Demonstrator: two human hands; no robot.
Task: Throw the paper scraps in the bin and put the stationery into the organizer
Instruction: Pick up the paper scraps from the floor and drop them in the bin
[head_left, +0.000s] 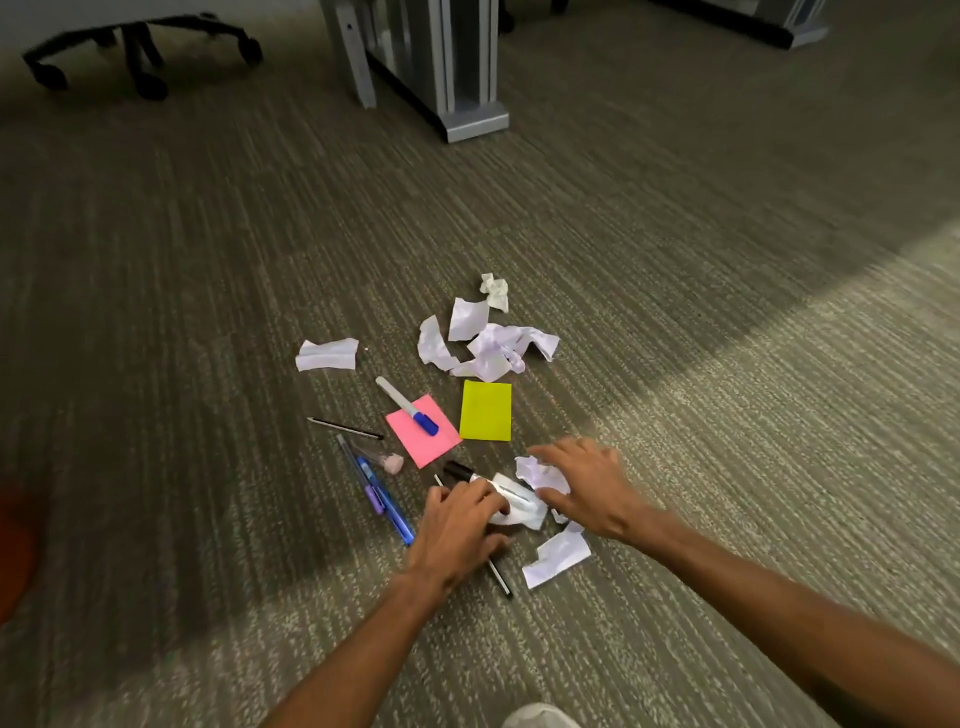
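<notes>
On the carpet, my left hand (457, 525) curls its fingers round a white paper scrap (519, 512) that lies beside a black marker (460, 470). My right hand (589, 483) rests with spread fingers on a crumpled scrap (540, 474). A torn scrap (556, 558) sits just in front of them. More scraps lie farther off: a pile (488, 345), a small ball (494, 291) and one piece at the left (327, 354). Stationery includes a pink note pad (434, 447), a yellow pad (485, 410), a blue-capped marker (408, 405), a pencil (345, 428) and blue pens (384, 499). No bin or organizer is in view.
A thin black pen (500, 574) pokes out from under my left hand. A pinkish eraser (392, 462) lies by the pens. A desk leg (457, 78) and a chair base (140, 52) stand at the back. Something orange (13, 545) shows at the left edge.
</notes>
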